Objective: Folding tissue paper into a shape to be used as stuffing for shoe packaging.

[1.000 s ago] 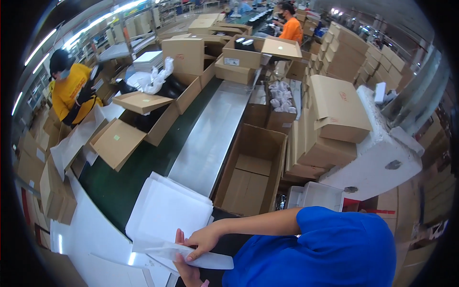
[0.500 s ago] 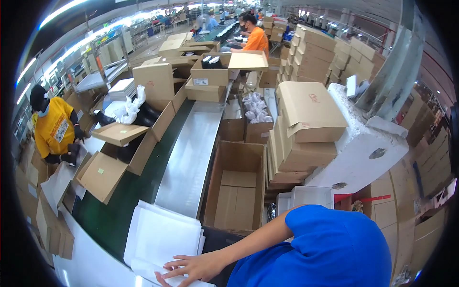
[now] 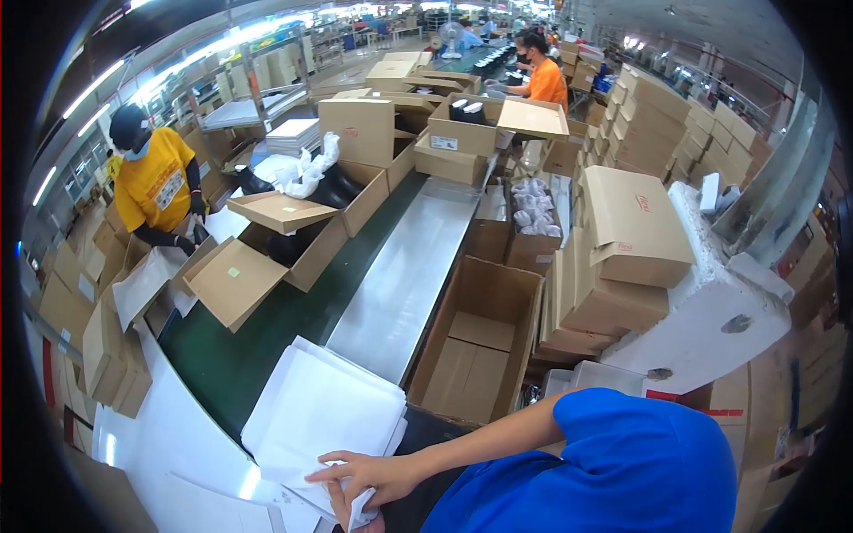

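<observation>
A stack of white paper sheets lies at the near end of the bench, its edges slightly fanned. My right hand reaches over its near edge with bent fingers, and a crumpled bit of white paper is pinched in them. Under it, at the lower edge of the picture, a small patch of skin looks like my left hand; its fingers are hidden and cut off.
Past the stack run a green conveyor belt and a metal strip. Open cartons with black boots stand on the belt. A deep carton, stacked boxes and a white block are right. Co-workers in yellow and orange stand farther off.
My view has swung left, shifting the scene rightward. My right hand's fingers, spread flat on the paper before, have bent around a piece of it. The patch of skin beneath has come into view.
</observation>
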Motion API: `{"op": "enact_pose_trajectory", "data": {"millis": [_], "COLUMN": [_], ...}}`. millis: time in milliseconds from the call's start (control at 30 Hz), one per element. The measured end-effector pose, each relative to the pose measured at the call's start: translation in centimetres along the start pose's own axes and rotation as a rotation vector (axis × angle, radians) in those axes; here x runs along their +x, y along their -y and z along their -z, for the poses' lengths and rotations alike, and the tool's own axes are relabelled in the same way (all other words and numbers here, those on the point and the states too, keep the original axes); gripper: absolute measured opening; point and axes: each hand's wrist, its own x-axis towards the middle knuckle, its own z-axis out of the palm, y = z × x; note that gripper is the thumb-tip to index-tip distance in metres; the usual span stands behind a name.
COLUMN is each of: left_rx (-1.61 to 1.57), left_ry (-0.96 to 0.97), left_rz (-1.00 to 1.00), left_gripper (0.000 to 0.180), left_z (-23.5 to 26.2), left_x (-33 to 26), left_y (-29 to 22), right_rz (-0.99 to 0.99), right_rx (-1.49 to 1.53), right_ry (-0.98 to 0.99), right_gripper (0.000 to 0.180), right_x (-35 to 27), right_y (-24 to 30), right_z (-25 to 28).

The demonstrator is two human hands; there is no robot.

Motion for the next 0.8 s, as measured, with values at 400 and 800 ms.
{"op": "enact_pose_trajectory", "data": {"millis": [400,800], "left_rx": [0.177,0.274], "left_ry": [0.189,0.252], "left_rz": [-0.03,0.018], "left_gripper": [0.087,0.091], "left_z": [-2.7,-7.5], "left_x": [0.3,-0.5], "left_y": [-0.7,-2.4], "right_rz": [-0.244,-0.422], "right_rx": [0.32,0.679], "right_ry": [-0.368,-0.212], "right_gripper": [0.079,0.108], "right_x": [-1.7,-0.6], "right_y": [1.1,4.0], "right_z": [-0.8,1.2]}}
